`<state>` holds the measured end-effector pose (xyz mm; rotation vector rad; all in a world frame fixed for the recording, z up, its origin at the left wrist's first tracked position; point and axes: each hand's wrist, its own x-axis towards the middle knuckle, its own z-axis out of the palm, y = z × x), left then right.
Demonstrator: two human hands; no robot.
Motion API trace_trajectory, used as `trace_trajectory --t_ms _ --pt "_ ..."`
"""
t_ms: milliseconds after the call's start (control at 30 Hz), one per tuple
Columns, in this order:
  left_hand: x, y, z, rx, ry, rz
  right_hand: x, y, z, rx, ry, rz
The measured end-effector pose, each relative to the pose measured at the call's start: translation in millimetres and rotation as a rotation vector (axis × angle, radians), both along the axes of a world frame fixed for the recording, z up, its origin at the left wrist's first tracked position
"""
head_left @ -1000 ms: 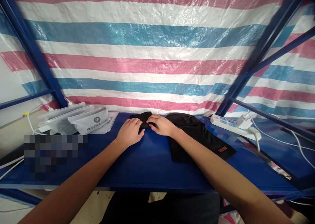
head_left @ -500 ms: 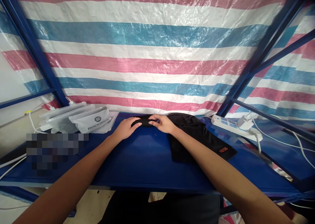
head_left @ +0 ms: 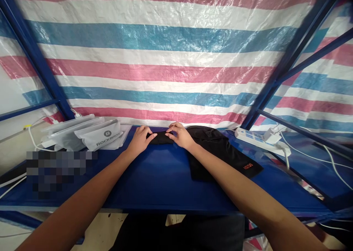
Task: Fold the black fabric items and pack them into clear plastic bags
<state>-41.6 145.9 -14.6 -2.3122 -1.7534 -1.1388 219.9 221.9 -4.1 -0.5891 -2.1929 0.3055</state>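
A narrow folded strip of black cloth [head_left: 161, 138] lies near the back of the blue table [head_left: 154, 181]. At its left end, my left hand [head_left: 140, 140] is closed, thumb and fingertips pinching the fabric. My right hand [head_left: 182, 136] pinches the top edge near the other end, thumb against bent fingers. Just right of that hand, partly under my right forearm, lies a black garment [head_left: 226, 151] with orange lettering near its hem. Whether the strip joins this garment is hidden behind my right hand.
Grey ROCKBROS pouches [head_left: 99, 135] stand at the left back, with a blurred patch before them. A white power strip [head_left: 259, 140] with plugs and cables sits at the right. Blue frame posts [head_left: 273, 85] and a striped tarp [head_left: 165, 71] enclose the back.
The black strip has gone from a raised, curved shape to lying flatter on the table. Both hands have shifted their hold along it, and the view has moved slightly.
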Motion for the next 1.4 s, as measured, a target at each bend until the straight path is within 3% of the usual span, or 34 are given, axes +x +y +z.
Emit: trace_trajectory --t_ms 100,233,400,567,800,967,1067,1167,1333,1400 --pt "7.0 -6.2 8.3 0.044 0.105 0.021 2.1 -5.0 7.1 0.103 -0.116 0.064" --pt "17.4 -13.2 16.6 0.043 0.216 -0.079 7.5 -8.5 12.1 0.102 -0.209 0.091" --pt "19.2 -19.0 14.7 -0.022 0.226 -0.040 16.4 -0.2 12.5 -0.050 -0.263 0.103" --pt "10.2 -18.4 16.2 -0.092 0.137 -0.123 17.8 4.3 16.3 -0.213 -0.218 0.096" --pt "5.4 -16.6 19.2 -0.182 0.021 -0.183 16.7 -1.8 18.1 -0.472 -0.198 0.195" --pt "7.0 -13.8 10.6 -0.256 -0.057 -0.085 12.5 -4.1 16.2 -0.368 -0.209 0.103" --pt "11.0 -14.0 6.8 -0.037 0.042 -0.021 11.1 -1.5 10.1 -0.261 -0.198 0.085" --pt "16.9 -16.4 8.4 0.109 0.209 -0.085 8.7 4.2 -0.3 -0.221 -0.197 0.066" --pt "20.1 -16.8 8.8 0.053 0.265 -0.092 -2.5 8.1 -14.6 -0.127 -0.114 -0.011" --pt "17.9 -14.7 6.7 0.007 0.254 -0.099 -7.3 5.6 -15.2 -0.086 -0.042 0.022"
